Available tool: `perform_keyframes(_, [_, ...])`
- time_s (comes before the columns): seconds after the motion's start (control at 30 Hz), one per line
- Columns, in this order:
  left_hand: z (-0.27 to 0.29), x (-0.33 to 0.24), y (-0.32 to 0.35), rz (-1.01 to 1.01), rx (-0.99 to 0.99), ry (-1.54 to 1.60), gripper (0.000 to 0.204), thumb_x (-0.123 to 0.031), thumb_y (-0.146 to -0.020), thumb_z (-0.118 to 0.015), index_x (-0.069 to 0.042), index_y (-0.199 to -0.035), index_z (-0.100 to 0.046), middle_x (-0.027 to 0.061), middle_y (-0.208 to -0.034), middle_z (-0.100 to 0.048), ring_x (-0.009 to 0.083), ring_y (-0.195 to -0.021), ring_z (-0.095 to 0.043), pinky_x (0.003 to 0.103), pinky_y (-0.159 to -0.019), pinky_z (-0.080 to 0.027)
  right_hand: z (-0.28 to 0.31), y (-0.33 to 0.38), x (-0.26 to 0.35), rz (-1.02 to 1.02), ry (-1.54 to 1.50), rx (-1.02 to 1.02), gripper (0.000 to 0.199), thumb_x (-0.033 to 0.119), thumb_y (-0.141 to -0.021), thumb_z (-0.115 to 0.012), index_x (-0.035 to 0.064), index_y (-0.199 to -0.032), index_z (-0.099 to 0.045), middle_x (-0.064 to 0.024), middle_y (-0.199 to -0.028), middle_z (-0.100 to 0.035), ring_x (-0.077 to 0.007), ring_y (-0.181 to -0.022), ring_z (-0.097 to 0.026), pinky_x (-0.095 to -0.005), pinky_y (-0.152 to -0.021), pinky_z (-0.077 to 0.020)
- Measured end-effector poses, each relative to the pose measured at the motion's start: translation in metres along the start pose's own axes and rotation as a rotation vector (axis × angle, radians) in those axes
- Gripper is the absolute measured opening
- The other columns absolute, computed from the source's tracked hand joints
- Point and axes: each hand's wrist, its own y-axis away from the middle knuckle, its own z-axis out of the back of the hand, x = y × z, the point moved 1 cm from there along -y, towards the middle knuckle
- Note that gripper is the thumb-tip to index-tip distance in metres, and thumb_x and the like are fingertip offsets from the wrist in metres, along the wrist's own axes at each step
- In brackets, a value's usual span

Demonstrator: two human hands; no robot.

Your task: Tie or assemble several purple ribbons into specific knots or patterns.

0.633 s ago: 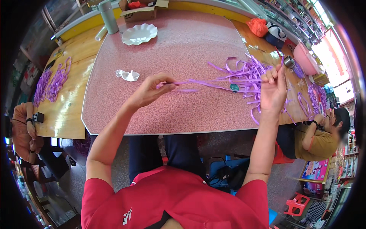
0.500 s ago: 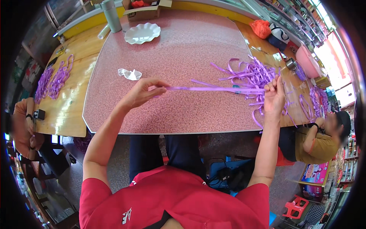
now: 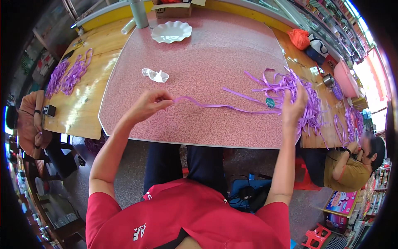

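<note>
Left of the tangled heap of glossy purple ribbon (image 3: 314, 113), my left hand (image 3: 151, 103) pinches a narrow, shiny purple strand (image 3: 213, 106) between thumb and fingertips, and the strand runs slack and wavy over the pink speckled tabletop (image 3: 199, 129) toward the heap. My right hand (image 3: 293, 107) is at the heap's near left side, its fingers against the ribbons; whether they are clamped on any, I cannot tell. Well left of the heap and farther from me sits a white scalloped plate (image 3: 171, 32)
</note>
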Motion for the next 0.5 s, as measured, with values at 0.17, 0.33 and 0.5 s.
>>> perform_keyframes(0.17, [-0.035,-0.042,-0.005,-0.026,0.134,0.187,0.022,-0.018,-0.096,-0.068,0.002,-0.103,-0.068,0.0015,-0.085,-0.065,0.0089,-0.08,-0.059,0.026,-0.073,-0.049,-0.011,0.028,0.194,0.14,-0.835,0.548,0.032,0.016,-0.091,-0.071,0.0066,-0.121,-0.068,-0.0121,-0.124,-0.067,-0.0282,-0.122,-0.058,-0.0405,-0.105,-0.0441])
perform_keyframes(0.33, [-0.031,-0.05,0.001,0.003,0.204,0.287,0.024,-0.023,-0.097,-0.067,0.0,-0.103,-0.067,0.0008,-0.088,-0.065,0.0091,-0.082,-0.061,0.026,-0.076,-0.05,-0.019,0.037,0.226,-0.073,-1.074,0.958,0.026,0.006,-0.092,-0.07,-0.0007,-0.116,-0.067,-0.0101,-0.101,-0.069,-0.0162,-0.09,-0.067,-0.0296,-0.08,-0.0555])
perform_keyframes(0.5, [-0.021,-0.048,0.016,0.046,0.132,0.4,0.023,-0.023,-0.097,-0.067,-0.001,-0.099,-0.066,0.0015,-0.086,-0.066,0.0099,-0.079,-0.062,0.026,-0.076,-0.05,-0.019,0.04,0.224,-0.29,-1.175,1.009,0.016,0.007,-0.095,-0.067,-0.001,-0.11,-0.068,-0.0053,-0.093,-0.066,-0.0103,-0.079,-0.065,-0.0245,-0.067,-0.0547])
